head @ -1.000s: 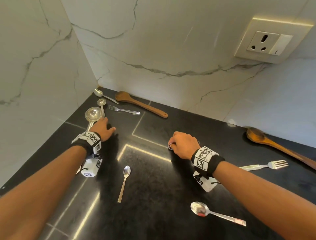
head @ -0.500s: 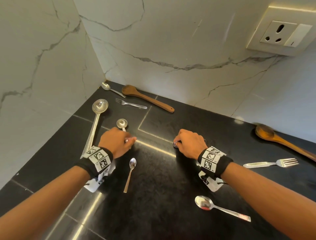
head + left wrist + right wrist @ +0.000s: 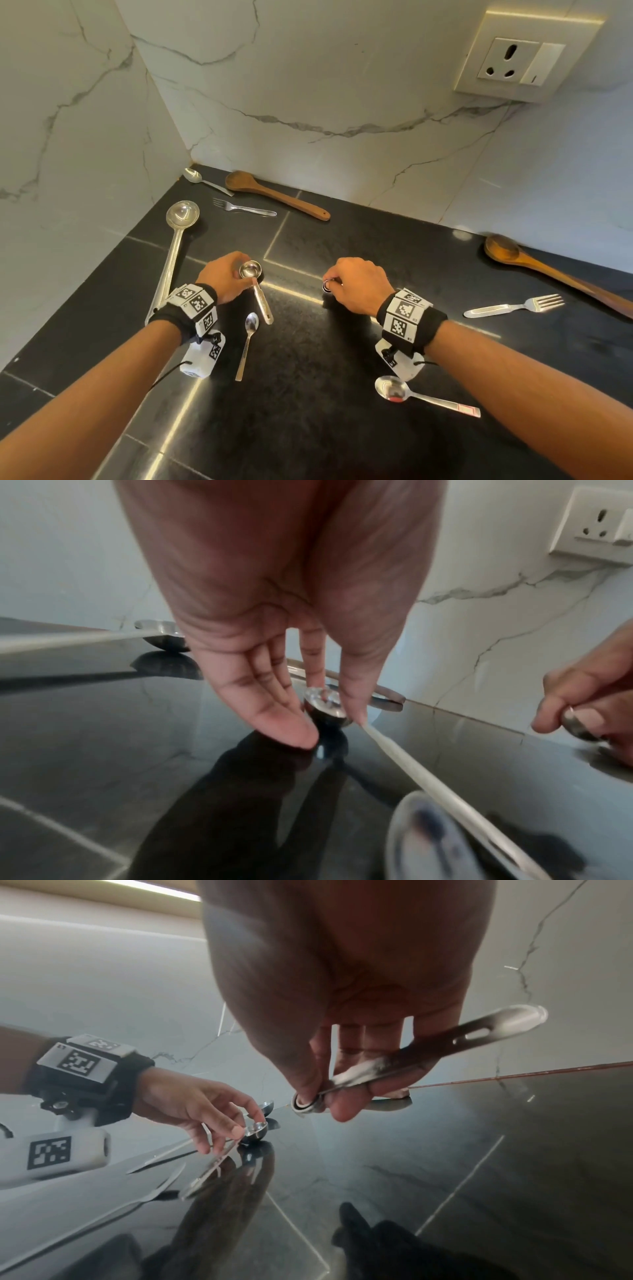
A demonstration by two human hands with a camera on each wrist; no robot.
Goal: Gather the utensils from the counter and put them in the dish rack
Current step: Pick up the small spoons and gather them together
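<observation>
My left hand [image 3: 244, 275] pinches a small steel measuring spoon [image 3: 262, 301] by its bowl, thumb and finger on either side [image 3: 334, 703]; the handle slants back toward me, its end near the black counter [image 3: 342, 394]. My right hand [image 3: 329, 283] grips a second steel measuring spoon [image 3: 479, 1034], fingers curled round the handle near the bowl, held just above the counter. A teaspoon [image 3: 247, 346] lies under the left hand's spoon. No dish rack is in view.
Lying on the counter are a long ladle [image 3: 171, 260] on the left, a spoon [image 3: 421, 397] near my right wrist, and a fork [image 3: 513, 306] and wooden spoon [image 3: 555, 274] at right. A wooden spoon [image 3: 277, 195], fork [image 3: 245, 208] and spoon [image 3: 205, 180] lie by the back corner walls.
My left hand has drawn back from beside the ladle's bowl toward the middle, bringing the small measuring spoon with it. The right hand has kept its place and its hold.
</observation>
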